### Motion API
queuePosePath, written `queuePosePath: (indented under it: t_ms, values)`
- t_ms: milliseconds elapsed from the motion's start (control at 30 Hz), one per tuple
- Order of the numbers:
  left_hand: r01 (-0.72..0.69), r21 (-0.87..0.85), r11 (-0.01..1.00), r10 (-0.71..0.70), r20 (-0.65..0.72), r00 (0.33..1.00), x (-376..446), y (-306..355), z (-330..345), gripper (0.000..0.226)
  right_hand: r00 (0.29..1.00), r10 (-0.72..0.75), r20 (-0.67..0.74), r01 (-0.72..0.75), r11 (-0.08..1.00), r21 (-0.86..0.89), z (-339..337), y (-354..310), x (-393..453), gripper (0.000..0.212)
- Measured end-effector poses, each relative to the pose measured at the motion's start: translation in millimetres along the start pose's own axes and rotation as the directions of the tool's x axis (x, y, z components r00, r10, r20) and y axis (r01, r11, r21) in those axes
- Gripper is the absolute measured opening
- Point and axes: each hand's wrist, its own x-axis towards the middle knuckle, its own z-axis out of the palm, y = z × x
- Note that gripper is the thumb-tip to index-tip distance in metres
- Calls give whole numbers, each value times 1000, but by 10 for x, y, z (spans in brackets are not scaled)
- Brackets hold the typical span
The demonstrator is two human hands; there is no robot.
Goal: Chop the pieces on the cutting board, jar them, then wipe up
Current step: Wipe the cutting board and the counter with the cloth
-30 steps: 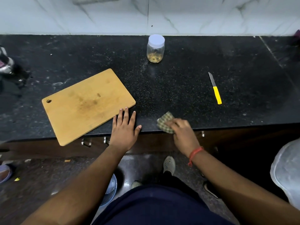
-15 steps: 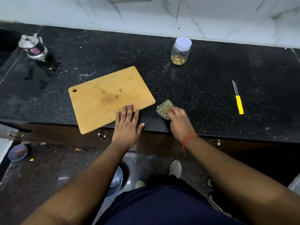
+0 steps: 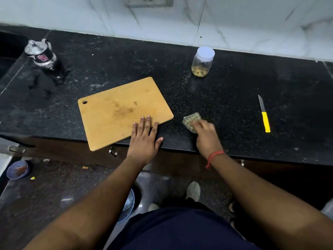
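At the counter's near edge the left hand (image 3: pixel 145 139) lies flat, fingers straight, their tips on the near right corner of the cutting board (image 3: pixel 124 112). Just right of it, the right hand (image 3: pixel 207 136) presses a checked cloth (image 3: pixel 190 120) to the black countertop (image 3: pixel 234 98); its fingers are blurred. The yellow-handled knife (image 3: pixel 264 116) lies well right of them, and the capped jar (image 3: pixel 202 62) stands beyond.

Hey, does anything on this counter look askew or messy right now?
Yes. The board sits skewed, its near corner overhanging the counter edge beside the left hand. Pale specks dust the counter between the jar and the cloth.
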Motion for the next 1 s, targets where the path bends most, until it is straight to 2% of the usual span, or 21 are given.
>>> queuePosePath:
  t_ms: [67,167,233,300,367,433,467,533,600,667,733,767,833,900,1000]
  values:
    - [-18,-4,1000,18,5,1000,21,69,7,74,986,-153,67,156,987,-40,15,-108,-168,65]
    - [-36,-11,999,36,12,999,51,144,0,74,898,-398,185,402,916,21,-38,-168,-417,63]
    - [-49,-9,999,49,13,999,88,176,-20,74,862,-459,216,455,888,72,-158,-70,-406,59]
    - [-52,-9,999,52,11,999,131,224,-41,74,899,-408,156,401,913,74,-247,81,-246,59]
    - [-51,-10,999,52,13,999,194,318,-38,75,957,-283,68,281,959,42,-293,317,21,61]
    - [-46,-15,999,46,0,999,211,356,-22,74,986,-159,59,159,987,-5,-255,422,213,65]
    - [-42,-18,999,42,-4,999,211,364,-17,74,989,-132,70,135,990,-37,-208,414,245,67]
    - [-26,-27,999,26,-7,1000,301,436,-8,72,979,-182,91,192,976,-106,-134,398,248,69]
    - [-10,-36,999,10,3,1000,395,505,-22,72,927,-345,144,362,926,-108,-107,328,94,64]
    - [10,-30,999,-9,27,1000,474,530,-27,72,819,-533,212,551,834,-35,-137,273,-127,57]
    - [40,-22,999,-39,32,999,564,553,-27,73,723,-635,274,639,764,84,-193,358,-247,53]
    - [59,-19,998,-58,24,998,612,567,-29,73,708,-650,277,641,756,135,-225,436,-217,53]
    - [92,-14,996,-92,9,996,693,595,-32,73,774,-605,187,581,796,172,-301,584,31,55]
    - [123,-1,992,-123,14,992,772,638,-38,73,870,-486,83,467,867,176,-383,723,502,58]
    - [168,2,986,-168,14,986,875,730,-58,73,955,-298,4,296,950,104,-427,903,1355,64]
